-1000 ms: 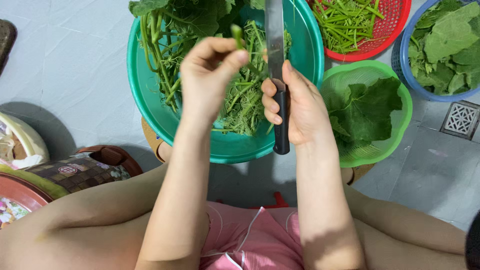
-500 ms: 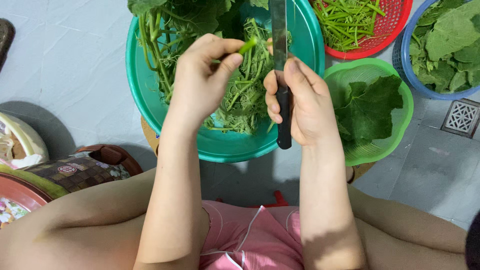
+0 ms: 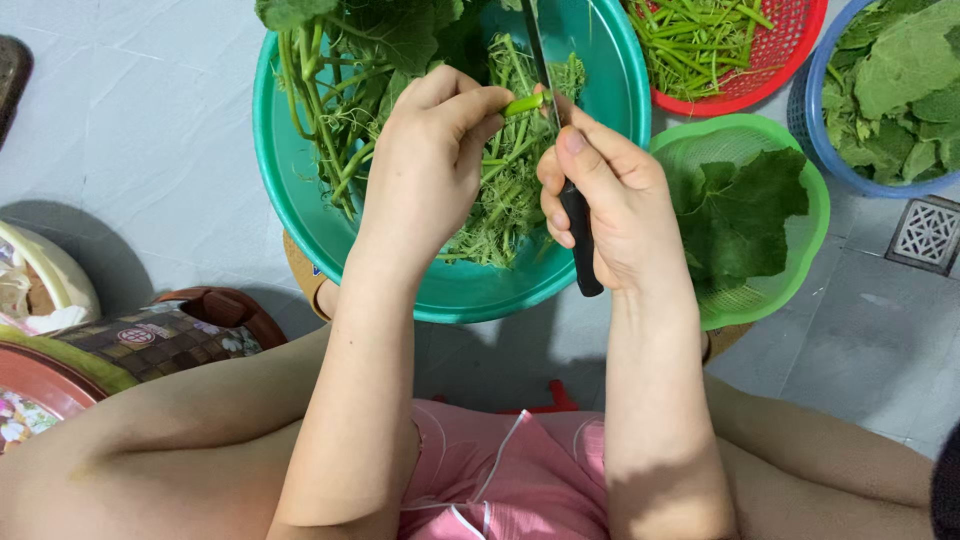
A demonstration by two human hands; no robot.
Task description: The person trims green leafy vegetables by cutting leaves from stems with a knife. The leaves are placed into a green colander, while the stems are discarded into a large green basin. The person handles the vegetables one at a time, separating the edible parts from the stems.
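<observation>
My left hand (image 3: pixel 430 165) has come in toward the knife (image 3: pixel 560 150) since a moment ago, so the green stem (image 3: pixel 524 103) pinched in my fingertips now meets the blade. That hand is closed on the stem, thumb and forefinger gripping one end. My right hand (image 3: pixel 610 200) is wrapped around the knife's black handle, thumb pressed up beside the blade, which points away from me over the big teal basin (image 3: pixel 290 190). The stem sits between my two hands, above the heap of stalks and tendrils (image 3: pixel 500 200) in the basin. The basin stands on the grey floor (image 3: pixel 120 130) in front of my knees. Just to its right is a green basket (image 3: pixel 800 250) with a broad leaf (image 3: pixel 745 215) in it. Beyond that are a red basket (image 3: pixel 790 60) of trimmed stems and a blue basket (image 3: pixel 815 140) of leaves at the floor's far right corner.
</observation>
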